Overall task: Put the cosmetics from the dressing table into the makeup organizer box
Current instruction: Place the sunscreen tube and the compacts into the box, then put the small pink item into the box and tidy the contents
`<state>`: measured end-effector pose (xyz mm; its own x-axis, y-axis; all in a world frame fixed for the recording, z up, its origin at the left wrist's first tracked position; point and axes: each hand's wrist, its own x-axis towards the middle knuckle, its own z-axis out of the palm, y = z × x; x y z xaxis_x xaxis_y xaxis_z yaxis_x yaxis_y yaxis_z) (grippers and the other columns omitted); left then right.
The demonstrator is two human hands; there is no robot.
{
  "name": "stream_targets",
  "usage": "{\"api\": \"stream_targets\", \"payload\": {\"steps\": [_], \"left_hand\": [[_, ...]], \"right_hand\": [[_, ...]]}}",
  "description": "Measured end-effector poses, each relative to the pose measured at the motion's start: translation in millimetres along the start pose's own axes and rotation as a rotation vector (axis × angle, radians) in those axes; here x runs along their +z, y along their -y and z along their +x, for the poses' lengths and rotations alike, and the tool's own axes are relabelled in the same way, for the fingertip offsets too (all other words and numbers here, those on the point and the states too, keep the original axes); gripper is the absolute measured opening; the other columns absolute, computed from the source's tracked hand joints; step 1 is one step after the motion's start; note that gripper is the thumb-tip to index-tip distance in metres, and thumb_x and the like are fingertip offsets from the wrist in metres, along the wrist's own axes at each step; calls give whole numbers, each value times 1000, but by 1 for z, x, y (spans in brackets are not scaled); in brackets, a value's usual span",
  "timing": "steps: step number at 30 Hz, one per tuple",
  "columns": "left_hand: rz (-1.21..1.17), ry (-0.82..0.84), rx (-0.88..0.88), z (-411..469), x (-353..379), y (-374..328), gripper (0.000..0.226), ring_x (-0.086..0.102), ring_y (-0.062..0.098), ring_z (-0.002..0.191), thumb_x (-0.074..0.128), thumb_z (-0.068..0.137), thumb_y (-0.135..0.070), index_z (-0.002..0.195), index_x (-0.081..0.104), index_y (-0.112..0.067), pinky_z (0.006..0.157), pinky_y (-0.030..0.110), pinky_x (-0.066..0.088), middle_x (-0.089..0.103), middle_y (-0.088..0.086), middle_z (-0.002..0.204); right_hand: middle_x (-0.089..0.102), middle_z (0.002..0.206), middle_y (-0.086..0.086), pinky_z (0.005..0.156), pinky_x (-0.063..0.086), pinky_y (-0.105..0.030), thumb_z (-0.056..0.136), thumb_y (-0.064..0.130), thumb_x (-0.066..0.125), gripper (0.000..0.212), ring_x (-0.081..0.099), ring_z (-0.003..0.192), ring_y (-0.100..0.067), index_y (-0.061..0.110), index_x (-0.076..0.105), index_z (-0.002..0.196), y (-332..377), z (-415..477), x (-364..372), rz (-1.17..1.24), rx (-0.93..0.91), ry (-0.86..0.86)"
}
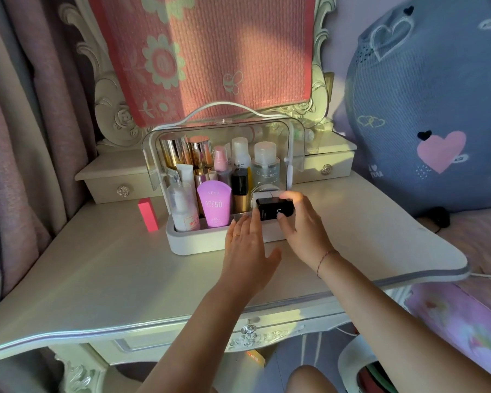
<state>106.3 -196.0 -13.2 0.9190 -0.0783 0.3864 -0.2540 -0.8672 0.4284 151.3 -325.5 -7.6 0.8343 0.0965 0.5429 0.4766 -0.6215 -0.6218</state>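
Observation:
A white makeup organizer box [193, 245] with a clear raised lid stands in the middle of the dressing table [97, 279]. Inside stand several bottles and tubes, among them a purple SPF 50 tube [214, 205], a clear bottle [265, 163] and gold-capped ones [186, 151]. My right hand [298, 228] grips a small black case [275, 209] at the box's front right corner, over a white round item. My left hand [247, 248] lies flat with fingers apart against the box's front wall. A pink rectangular block [148, 214] stands on the table left of the box.
Small drawer units [116, 182] flank the box at the back. A pink floral cloth [210, 52] covers the mirror. A large blue heart-patterned cushion [425, 109] sits to the right on a bed. Curtains [17, 137] hang on the left.

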Motion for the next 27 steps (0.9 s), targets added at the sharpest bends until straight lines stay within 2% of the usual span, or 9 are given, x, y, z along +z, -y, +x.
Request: {"api": "stream_targets", "payload": {"steps": [3,6,10,14,16,18,22,24,27], "left_hand": [[-17,-7,15,-5,-2,0,78,8,16,145,51,89,-39,149,6,-15,116,28,-3,18,3,157],[-174,-113,65,-19,-17,1,68,23,12,140,58,88,-28,146,24,-20,116,25,16,34,0,151],[-310,-567,65,-41,-49,29,34,50,3,109,57,85,-20,117,55,-29,94,15,37,59,-10,113],[-378,-894,-227,-40,-82,93,29,52,20,98,65,81,-21,108,53,-21,88,34,43,47,-7,100],[-387,-843,-412,-29,-88,126,43,50,28,102,71,77,-16,115,51,-11,93,41,42,47,0,104],[-468,-650,-561,-12,-91,151,57,49,28,115,73,76,-16,126,47,-8,98,34,37,51,9,119],[-551,-318,-625,20,-90,179,68,47,25,125,72,78,-15,138,39,-8,102,30,36,49,13,138],[-544,-270,-559,28,-89,185,62,54,24,117,71,77,-8,134,45,-8,102,34,42,57,13,129],[-540,-271,-493,29,-88,190,39,62,13,85,69,77,0,114,61,-4,81,19,49,68,11,103]], "right_hand": [[51,131,-8,105,41,-34,91,14,57,39,51,121,-24,12,46,128,3,-5,-2,23,-12,29],[47,134,-8,105,36,-23,89,15,60,46,46,126,-18,11,43,132,6,-10,-5,36,-12,24],[43,136,-4,101,31,-17,88,18,60,51,40,121,-7,12,40,134,1,-22,-8,36,18,-76],[43,136,-3,96,33,-22,88,25,61,52,38,117,-4,17,39,133,-9,-24,-1,119,138,-104],[47,135,-5,99,37,-31,87,25,62,47,45,122,-12,16,42,129,-20,-19,1,229,228,-75],[55,129,-10,101,43,-40,87,27,63,41,52,123,-22,15,46,122,-32,-14,2,326,305,-47],[58,119,-3,97,44,-40,84,28,65,32,56,116,-23,25,48,112,-44,-11,7,366,327,-67],[57,119,0,97,44,-39,83,26,66,34,57,114,-21,30,48,112,-46,-11,10,383,333,-103],[56,123,-1,98,44,-38,84,22,67,38,57,113,-20,27,48,116,-49,-11,11,392,345,-113]]}}
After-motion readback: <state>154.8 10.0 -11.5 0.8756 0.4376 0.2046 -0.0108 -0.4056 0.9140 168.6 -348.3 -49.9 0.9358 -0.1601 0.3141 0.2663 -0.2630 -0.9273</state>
